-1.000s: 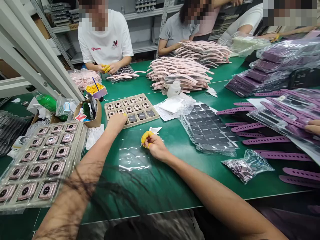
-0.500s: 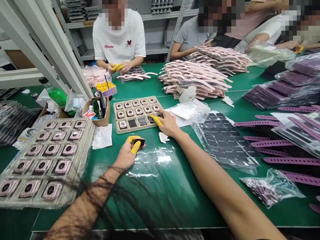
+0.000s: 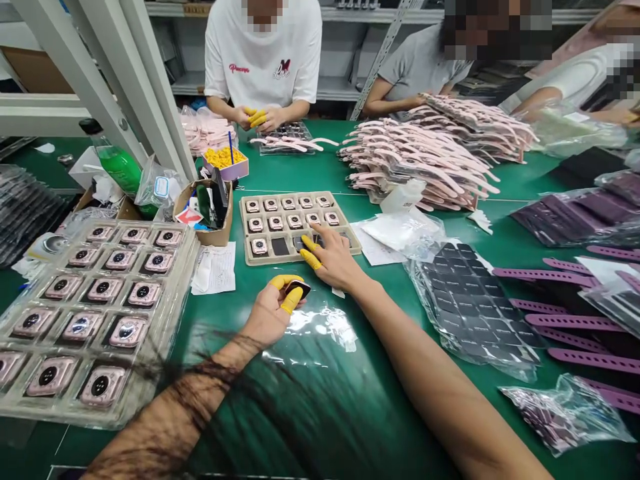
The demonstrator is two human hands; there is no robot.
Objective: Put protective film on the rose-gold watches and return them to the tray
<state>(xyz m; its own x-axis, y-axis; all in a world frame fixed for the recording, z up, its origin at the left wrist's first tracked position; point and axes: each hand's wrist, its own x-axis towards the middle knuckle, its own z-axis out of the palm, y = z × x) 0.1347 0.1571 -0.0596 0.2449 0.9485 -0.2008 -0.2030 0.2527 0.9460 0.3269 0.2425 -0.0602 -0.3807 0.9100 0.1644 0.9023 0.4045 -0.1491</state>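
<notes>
My left hand (image 3: 273,310), with yellow finger cots on thumb and forefinger, pinches a small dark watch case (image 3: 299,289) just above the green table. My right hand (image 3: 333,259), also in yellow cots, reaches onto the front right part of a beige tray (image 3: 245,227) of watch cases, fingertips pressed together on a dark piece (image 3: 300,241) in a front-row pocket. A clear plastic sheet (image 3: 320,327) lies under my left hand.
A large clear blister tray of pink watch cases (image 3: 95,293) sits at left. A bag of dark parts (image 3: 465,300) and purple straps (image 3: 565,320) lie at right. Pink straps (image 3: 420,160) are piled behind. A cardboard box (image 3: 205,213) stands beside the beige tray. Other people work across the table.
My left hand came back from the beige tray holding a watch case. My right hand left the table in front of me and reached into the tray. The view shifted forward.
</notes>
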